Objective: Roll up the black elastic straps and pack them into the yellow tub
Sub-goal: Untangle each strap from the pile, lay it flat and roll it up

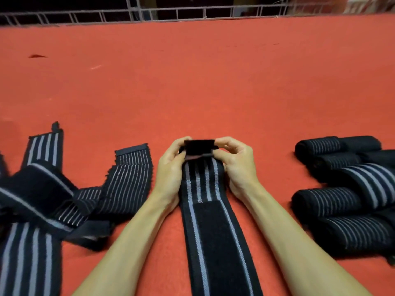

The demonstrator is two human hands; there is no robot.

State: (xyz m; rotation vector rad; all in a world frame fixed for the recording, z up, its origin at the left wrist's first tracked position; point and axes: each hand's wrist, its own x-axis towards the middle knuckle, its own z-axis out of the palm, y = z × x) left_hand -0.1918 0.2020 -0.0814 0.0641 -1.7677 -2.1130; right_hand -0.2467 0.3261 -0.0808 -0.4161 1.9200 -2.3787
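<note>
A black elastic strap with grey stripes (210,231) lies lengthwise on the red surface, running from the bottom edge up to my hands. My left hand (171,167) and my right hand (237,165) both pinch its far end, which is folded over into a small first turn (199,147). A loose pile of unrolled straps (53,195) lies to the left. Several rolled straps (346,189) are heaped to the right. No yellow tub is in view.
The red felt-like surface (192,82) stretches far ahead of my hands. A metal railing (192,14) runs along its far edge, with darkness behind it. A small dark mark (37,56) lies at the far left.
</note>
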